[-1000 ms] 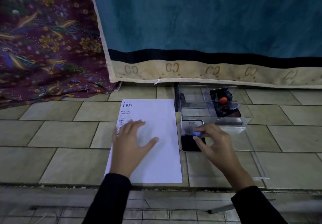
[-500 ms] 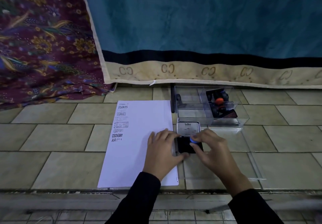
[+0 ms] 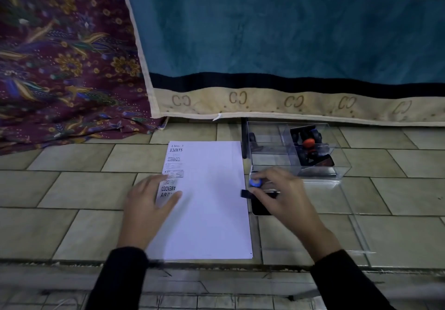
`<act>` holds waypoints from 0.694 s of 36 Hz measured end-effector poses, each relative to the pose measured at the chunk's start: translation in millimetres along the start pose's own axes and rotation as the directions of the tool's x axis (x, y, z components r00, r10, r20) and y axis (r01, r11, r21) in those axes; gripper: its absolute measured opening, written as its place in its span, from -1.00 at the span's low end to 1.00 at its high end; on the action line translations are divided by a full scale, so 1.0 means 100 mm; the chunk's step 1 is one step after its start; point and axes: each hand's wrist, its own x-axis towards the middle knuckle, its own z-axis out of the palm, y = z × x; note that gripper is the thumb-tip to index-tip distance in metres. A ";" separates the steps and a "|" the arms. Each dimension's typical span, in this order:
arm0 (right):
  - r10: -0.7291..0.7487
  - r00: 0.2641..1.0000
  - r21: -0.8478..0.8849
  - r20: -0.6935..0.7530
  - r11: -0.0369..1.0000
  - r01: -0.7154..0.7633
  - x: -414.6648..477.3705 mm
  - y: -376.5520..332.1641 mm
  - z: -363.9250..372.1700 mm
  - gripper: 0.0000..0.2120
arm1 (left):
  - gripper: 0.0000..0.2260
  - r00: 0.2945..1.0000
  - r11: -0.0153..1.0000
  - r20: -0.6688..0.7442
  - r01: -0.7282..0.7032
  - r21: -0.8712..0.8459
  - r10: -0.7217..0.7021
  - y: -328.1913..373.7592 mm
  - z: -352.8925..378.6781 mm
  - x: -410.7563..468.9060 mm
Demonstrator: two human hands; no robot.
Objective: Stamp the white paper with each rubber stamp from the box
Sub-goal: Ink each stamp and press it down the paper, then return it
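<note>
now | right hand (image 3: 281,196) pinches blue-knobbed stamp (image 3: 254,182) over ink pad (image 3: 261,209) | left hand (image 3: 147,203), fingers spread, presses white paper (image 3: 212,208) | risk: it may smear wet prints (image 3: 173,162)

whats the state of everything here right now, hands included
white paper, flat on the tiles, stamped down its left edge, rest blank
left hand, flat on the paper's left edge, fingers straight
right hand, pinching the blue-knobbed stamp
blue-knobbed stamp, held at the ink pad's left edge
ink pad, open, dark pad exposed
clear box, open, other stamps inside
</note>
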 end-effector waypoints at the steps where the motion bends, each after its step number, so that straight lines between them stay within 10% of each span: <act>1: -0.003 1.000 0.038 -0.002 0.999 0.003 0.05 -0.08 0.09 -0.81 | -0.43 0.999 0.999 0.021 0.037 0.020 -0.038 -0.13 -0.06 -0.02; 25: -0.016 0.948 -0.038 0.317 0.999 0.030 0.51 -0.73 1.57 -0.82 | -0.45 0.999 0.978 0.035 -0.023 0.205 0.016 -0.55 -0.07 -0.11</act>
